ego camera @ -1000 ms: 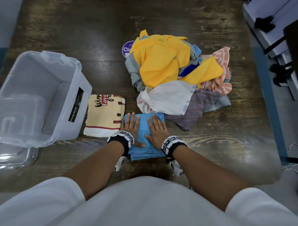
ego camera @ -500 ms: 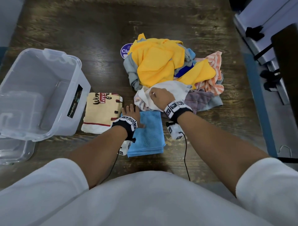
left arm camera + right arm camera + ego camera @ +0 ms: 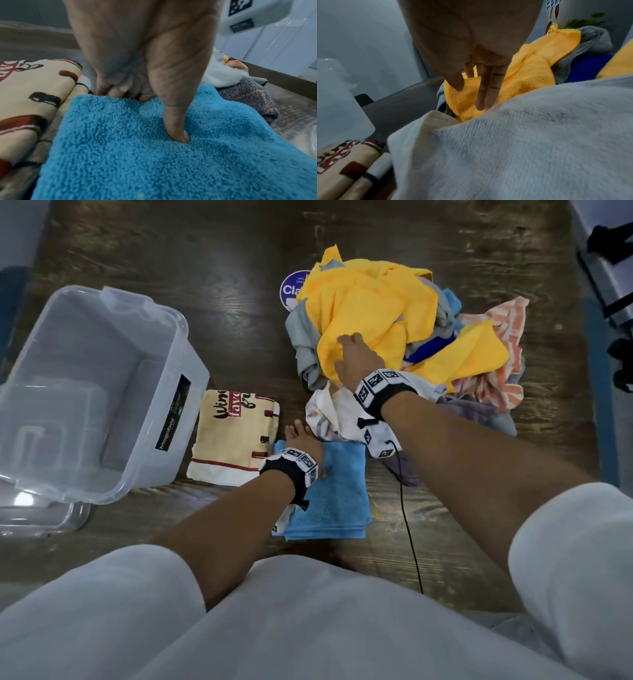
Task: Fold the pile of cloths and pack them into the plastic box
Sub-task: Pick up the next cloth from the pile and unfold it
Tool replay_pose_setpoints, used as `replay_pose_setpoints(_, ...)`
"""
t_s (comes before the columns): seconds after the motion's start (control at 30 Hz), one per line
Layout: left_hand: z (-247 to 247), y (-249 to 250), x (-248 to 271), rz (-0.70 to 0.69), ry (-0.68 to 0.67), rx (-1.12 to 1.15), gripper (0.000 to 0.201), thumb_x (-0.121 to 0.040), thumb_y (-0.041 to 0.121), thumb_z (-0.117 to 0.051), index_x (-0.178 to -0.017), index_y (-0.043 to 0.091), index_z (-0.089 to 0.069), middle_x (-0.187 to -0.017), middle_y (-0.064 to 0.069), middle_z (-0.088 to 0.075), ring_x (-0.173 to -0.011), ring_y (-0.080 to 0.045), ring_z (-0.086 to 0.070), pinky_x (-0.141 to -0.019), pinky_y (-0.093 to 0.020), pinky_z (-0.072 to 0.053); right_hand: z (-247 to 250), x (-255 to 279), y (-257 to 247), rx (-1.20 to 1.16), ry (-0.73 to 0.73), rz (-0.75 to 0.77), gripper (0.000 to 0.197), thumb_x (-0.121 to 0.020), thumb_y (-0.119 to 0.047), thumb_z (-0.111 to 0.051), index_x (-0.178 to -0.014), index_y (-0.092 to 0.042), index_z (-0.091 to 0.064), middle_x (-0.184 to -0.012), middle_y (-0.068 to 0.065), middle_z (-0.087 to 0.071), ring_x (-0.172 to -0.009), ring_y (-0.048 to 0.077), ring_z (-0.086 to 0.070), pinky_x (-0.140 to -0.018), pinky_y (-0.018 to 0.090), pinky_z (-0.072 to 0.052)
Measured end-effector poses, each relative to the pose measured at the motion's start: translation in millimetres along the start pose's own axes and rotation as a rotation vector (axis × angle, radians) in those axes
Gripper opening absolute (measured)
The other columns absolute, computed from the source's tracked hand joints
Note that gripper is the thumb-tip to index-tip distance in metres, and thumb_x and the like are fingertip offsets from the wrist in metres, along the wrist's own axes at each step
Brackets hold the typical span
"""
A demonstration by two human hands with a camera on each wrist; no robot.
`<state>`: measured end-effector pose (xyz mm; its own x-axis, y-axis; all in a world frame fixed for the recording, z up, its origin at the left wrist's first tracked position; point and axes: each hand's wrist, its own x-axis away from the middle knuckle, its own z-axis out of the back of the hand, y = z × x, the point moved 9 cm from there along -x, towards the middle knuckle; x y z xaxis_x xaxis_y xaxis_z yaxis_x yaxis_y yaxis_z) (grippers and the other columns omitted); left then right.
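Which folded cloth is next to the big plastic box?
The cream cloth with red and black writing; it lies right beside the plastic box. The folded blue towel lies farther off, gripped by the left hand.

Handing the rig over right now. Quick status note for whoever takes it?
Left hand pinches the folded blue terry towel at its far edge, thumb on top.
Right hand: open, fingers straight on the yellow fleece cloth atop the unfolded pile.
Done: blue towel and cream printed cloth folded, lying right of the clear plastic box.
To do: box holds no cloth; fold the pile, pack everything.
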<state>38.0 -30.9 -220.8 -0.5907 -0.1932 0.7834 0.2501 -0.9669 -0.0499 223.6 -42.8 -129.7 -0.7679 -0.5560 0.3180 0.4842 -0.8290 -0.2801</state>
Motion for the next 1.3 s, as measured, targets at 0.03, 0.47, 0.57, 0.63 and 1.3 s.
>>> replay_pose_setpoints(0.03, 0.2, 1.4, 0.7, -0.008, -0.002, -0.011, 0.112, -0.086, 0.057, -0.068, -0.158, 0.003, -0.001, -0.163, -0.030, 0.003, -0.150, -0.048, 0.004, -0.122, -0.057, -0.004, -0.3, -2.3, 0.0, 0.021, -0.001, 0.006, 0.037, -0.104, -0.024, -0.047, -0.139, -0.012, -0.045, -0.142, 0.012, -0.043, -0.109, 0.038, -0.059, -0.078, 0.042, -0.046)
replay_pose_setpoints(0.47, 7.3, -16.9, 21.0, -0.013, 0.068, 0.145, 0.121, -0.081, 0.068, -0.066, -0.158, 0.002, 0.001, -0.164, -0.027, 0.003, -0.150, -0.044, -0.010, -0.120, -0.059, -0.012, 60.4, 43.9, 3.1, -0.070, 0.107, 0.077, 0.033, -0.108, -0.024, -0.039, -0.135, -0.009, -0.053, -0.120, 0.017, -0.060, -0.105, 0.035, -0.059, -0.075, 0.038, -0.045)
replay_pose_setpoints(0.57, 13.0, -26.0, 28.9, -0.086, 0.053, 0.305, 0.098, -0.087, 0.061, -0.065, -0.157, 0.011, -0.020, -0.161, -0.021, -0.023, -0.143, -0.039, -0.033, -0.114, -0.052, -0.032, 111.2, 60.5, 0.2, -0.130, 0.224, 0.063, 0.031, -0.109, -0.023, -0.036, -0.132, -0.007, -0.048, -0.098, 0.011, -0.060, -0.083, 0.032, -0.058, -0.069, 0.036, -0.043)
replay_pose_setpoints(0.63, 38.2, -28.7, 40.7, -0.148, 0.160, 0.375, 0.061, -0.096, 0.047, -0.060, -0.143, 0.010, -0.046, -0.142, -0.014, -0.053, -0.126, -0.034, -0.053, -0.101, -0.042, -0.046, 138.2, 71.8, -1.8, -0.200, 0.278, 0.046, 0.028, -0.108, -0.024, -0.034, -0.129, -0.009, -0.045, -0.087, 0.012, -0.066, -0.070, 0.034, -0.064, -0.065, 0.040, -0.053)
replay_pose_setpoints(1.3, 318.3, -32.4, 305.2, -0.791, 1.298, 1.025, 0.031, -0.097, 0.004, -0.055, -0.124, 0.018, -0.053, -0.112, 0.004, -0.058, -0.100, 0.013, -0.057, -0.084, -0.018, -0.053, 340.1, 226.6, -104.4, -0.150, 0.721, 0.525, 0.029, -0.100, -0.019, -0.039, -0.112, -0.014, -0.065, -0.107, 0.005, -0.067, -0.096, 0.015, -0.058, -0.076, 0.018, -0.039)
